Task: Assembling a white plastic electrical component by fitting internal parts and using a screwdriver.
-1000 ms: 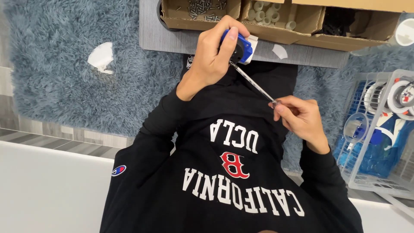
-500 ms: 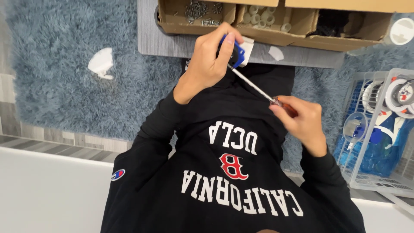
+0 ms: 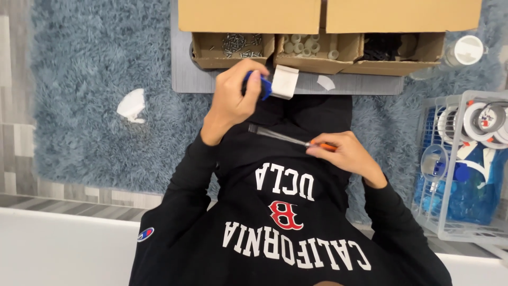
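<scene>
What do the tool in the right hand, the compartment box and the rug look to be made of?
Screwdriver: bare metal shaft by its grey glint, orange handle probably plastic. Box: plain brown cardboard, matte, with folded flaps. Rug: long shaggy blue-grey pile, likely synthetic fibre. The right hand grips the handle.

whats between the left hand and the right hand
In the head view, the screwdriver's metal shaft spans most of the gap. It runs from the orange handle pinched in the right hand toward the left hand, which holds a blue and white part, over the black sweatshirt.
</scene>
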